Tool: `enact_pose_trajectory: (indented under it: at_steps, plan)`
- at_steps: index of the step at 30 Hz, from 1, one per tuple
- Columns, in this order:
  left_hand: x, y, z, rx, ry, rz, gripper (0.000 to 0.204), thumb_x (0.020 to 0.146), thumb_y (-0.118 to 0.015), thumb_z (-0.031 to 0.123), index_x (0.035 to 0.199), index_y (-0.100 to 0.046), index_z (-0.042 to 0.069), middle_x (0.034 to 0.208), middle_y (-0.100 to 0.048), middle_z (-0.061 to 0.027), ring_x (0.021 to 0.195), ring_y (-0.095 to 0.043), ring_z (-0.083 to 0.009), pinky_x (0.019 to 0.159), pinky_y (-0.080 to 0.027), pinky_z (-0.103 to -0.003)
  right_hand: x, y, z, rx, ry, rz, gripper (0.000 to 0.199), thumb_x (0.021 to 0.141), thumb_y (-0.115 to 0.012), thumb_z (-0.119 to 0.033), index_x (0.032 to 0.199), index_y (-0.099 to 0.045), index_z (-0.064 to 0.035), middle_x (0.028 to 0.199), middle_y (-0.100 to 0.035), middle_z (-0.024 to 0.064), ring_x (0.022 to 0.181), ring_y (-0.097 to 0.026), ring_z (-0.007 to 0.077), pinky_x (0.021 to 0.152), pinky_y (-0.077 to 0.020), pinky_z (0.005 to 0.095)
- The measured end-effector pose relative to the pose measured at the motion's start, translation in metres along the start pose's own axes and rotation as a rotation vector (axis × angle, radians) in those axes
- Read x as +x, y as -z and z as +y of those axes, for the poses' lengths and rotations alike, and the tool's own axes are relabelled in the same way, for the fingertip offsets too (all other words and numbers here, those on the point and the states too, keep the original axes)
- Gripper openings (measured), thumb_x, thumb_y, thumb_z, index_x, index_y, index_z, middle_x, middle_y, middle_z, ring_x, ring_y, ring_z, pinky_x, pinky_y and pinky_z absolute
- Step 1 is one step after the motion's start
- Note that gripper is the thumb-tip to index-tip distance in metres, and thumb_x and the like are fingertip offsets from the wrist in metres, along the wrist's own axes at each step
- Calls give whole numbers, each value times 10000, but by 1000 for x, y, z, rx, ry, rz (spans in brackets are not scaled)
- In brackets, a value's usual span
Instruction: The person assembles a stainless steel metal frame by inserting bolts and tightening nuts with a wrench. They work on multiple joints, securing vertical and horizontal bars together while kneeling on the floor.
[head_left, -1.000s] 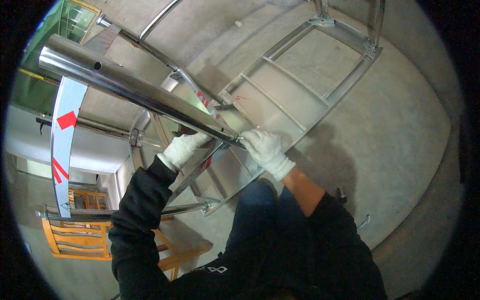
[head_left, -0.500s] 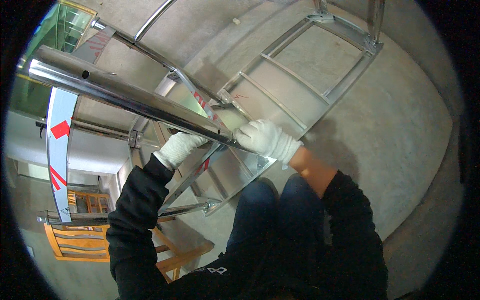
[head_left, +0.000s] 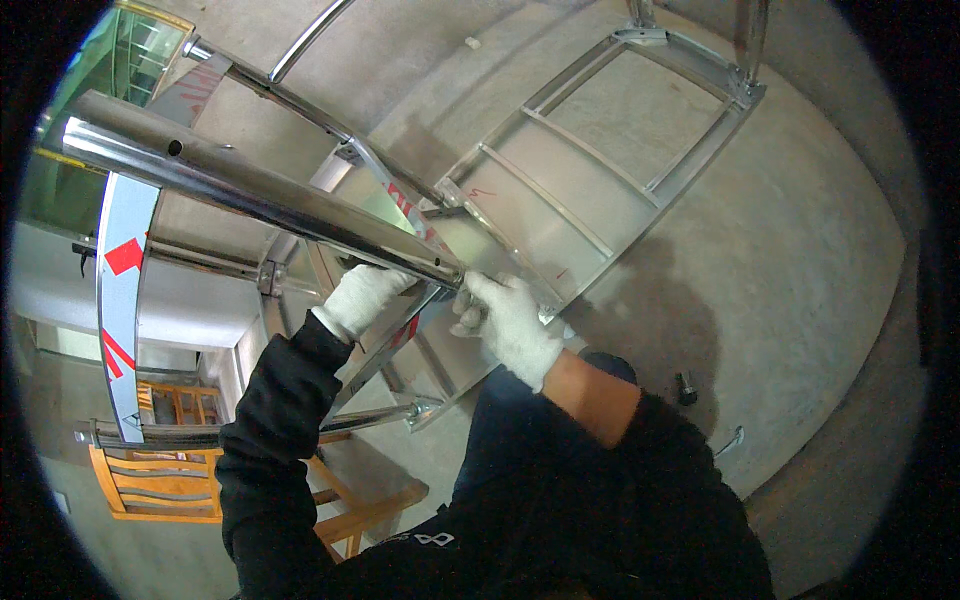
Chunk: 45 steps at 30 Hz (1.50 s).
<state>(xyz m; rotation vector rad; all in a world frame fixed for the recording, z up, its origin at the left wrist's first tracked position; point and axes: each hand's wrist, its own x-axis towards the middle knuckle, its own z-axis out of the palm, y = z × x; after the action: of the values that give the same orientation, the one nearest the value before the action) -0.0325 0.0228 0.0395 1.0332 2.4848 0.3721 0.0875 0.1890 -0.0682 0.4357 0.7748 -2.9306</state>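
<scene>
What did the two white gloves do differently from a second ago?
The right hand slid from gripping the shiny metal tube near its end to just below the tip, fingers on the steel frame. The left hand stayed cupped under the tube. The tube stayed slanted, the frame flat on the concrete floor.

Free room and obstructions around the two gloved hands. The polished steel tube [head_left: 260, 195] runs diagonally from upper left down to the hands, barring passage across it from above. The left hand [head_left: 362, 298] lies under the tube's lower end, hemmed by the stainless frame members [head_left: 385, 345] beneath. The right hand [head_left: 510, 322] sits at the tube's end, touching the ladder-like steel frame [head_left: 560, 195]; its rungs leave narrow gaps only. Open concrete floor [head_left: 790, 260] lies to the right. A wooden chair [head_left: 160, 485] stands at lower left, well apart.
</scene>
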Motion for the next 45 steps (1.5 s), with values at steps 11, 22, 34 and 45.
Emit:
enact_pose_trajectory:
  at_steps: [11,22,34,45]
  plan:
    - [-8,14,60,168,244,-145,258,921,-496,252,1141,-600,166,858,-674,-166,809,-666,-367,770,-540,-419,-17,5,-4,93,144,47,222,962,-569,-261,1048,-596,-58,811,-625,62,618,-576,147,589,-485,287]
    - [-18,13,51,-71,89,7,274,853,-565,305,955,-696,87,751,-593,-66,683,-541,-167,650,-462,-318,5,35,-14,-1342,947,31,148,910,-598,-212,993,-615,-91,820,-653,136,754,-634,352,660,-503,447]
    - [-15,6,34,-14,162,-21,349,884,-572,276,1071,-659,-6,1006,-689,-120,939,-627,-169,857,-487,-321,36,48,-35,-1733,1411,-192,181,779,-617,-174,949,-630,-113,822,-612,52,715,-621,245,594,-514,367]
    - [-16,4,38,-16,126,25,308,911,-548,211,1104,-654,-6,1044,-683,-134,977,-637,-199,889,-488,-320,45,40,-64,-1838,1571,-444,167,777,-581,-190,908,-602,-89,722,-560,47,655,-611,219,570,-514,355]
